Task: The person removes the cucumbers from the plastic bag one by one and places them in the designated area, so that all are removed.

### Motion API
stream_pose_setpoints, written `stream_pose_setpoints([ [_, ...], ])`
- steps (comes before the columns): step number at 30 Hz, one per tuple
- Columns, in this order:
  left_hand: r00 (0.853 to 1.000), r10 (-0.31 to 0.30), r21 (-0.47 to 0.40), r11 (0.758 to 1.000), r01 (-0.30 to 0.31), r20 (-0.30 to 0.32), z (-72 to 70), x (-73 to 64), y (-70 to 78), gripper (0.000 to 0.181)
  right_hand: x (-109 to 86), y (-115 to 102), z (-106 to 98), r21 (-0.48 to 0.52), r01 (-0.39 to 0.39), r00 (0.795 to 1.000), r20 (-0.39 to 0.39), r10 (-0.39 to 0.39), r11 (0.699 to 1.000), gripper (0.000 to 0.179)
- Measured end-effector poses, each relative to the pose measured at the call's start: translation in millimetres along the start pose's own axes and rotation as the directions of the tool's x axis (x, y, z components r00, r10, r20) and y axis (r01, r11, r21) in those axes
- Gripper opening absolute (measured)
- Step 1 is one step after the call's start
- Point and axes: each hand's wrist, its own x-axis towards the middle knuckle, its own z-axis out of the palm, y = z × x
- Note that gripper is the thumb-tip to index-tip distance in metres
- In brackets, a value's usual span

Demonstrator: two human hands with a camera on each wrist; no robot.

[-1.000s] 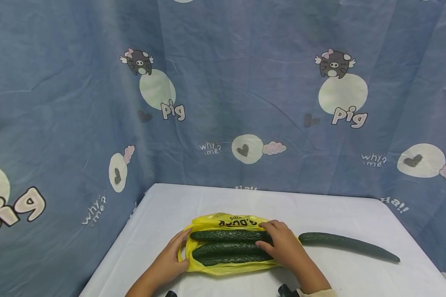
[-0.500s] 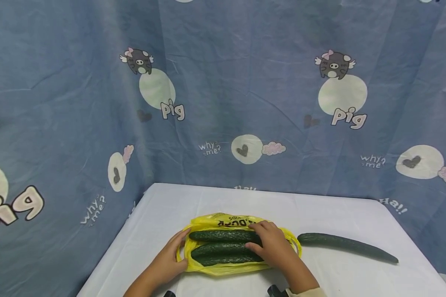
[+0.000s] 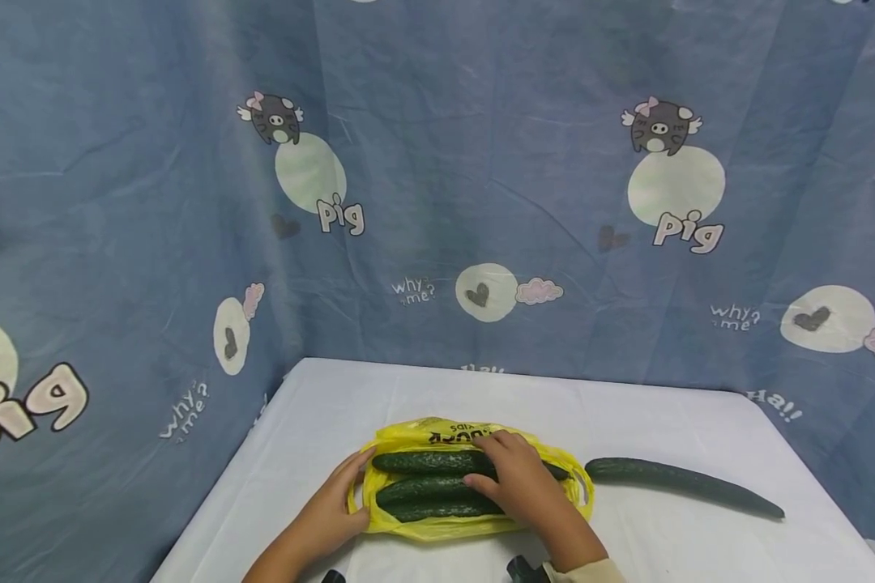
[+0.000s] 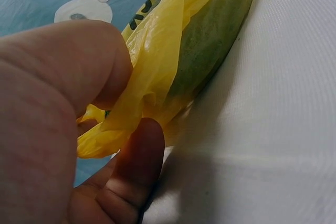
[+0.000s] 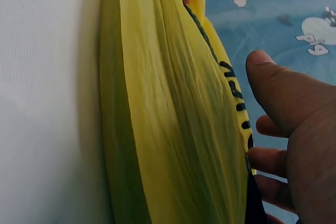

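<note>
A yellow plastic bag with black print lies on the white table, its opening facing up. Several dark green cucumbers lie side by side in it. At the bag's left end my left hand grips the thin plastic, pinched between thumb and fingers in the left wrist view. My right hand lies over the cucumbers right of the middle and hides part of them. In the right wrist view its thumb and fingers are spread loosely beside the bag, holding nothing.
One loose cucumber lies on the white table to the right of the bag, its left end close to the bag's handle. A blue printed cloth hangs behind and along the left side.
My right hand has slid left over the cucumbers, uncovering the bag's right handle and the cucumber ends there. My left hand stays at the bag's left end.
</note>
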Motion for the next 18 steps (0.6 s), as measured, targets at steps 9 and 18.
stream_pose_setpoints([
  [9, 1.000, 0.022, -0.007, 1.000, -0.022, -0.017, -0.5, 0.1, 1.3, 0.095, 5.0, -9, 5, -0.009, 0.020, 1.000, 0.001, -0.020, 1.000, 0.063],
  [18, 1.000, 0.009, -0.009, 1.000, -0.009, -0.007, -0.1, -2.2, 0.8, 0.094, 6.6, -12, 13, -0.030, 0.049, 0.999, -0.005, -0.050, 0.998, 0.064],
])
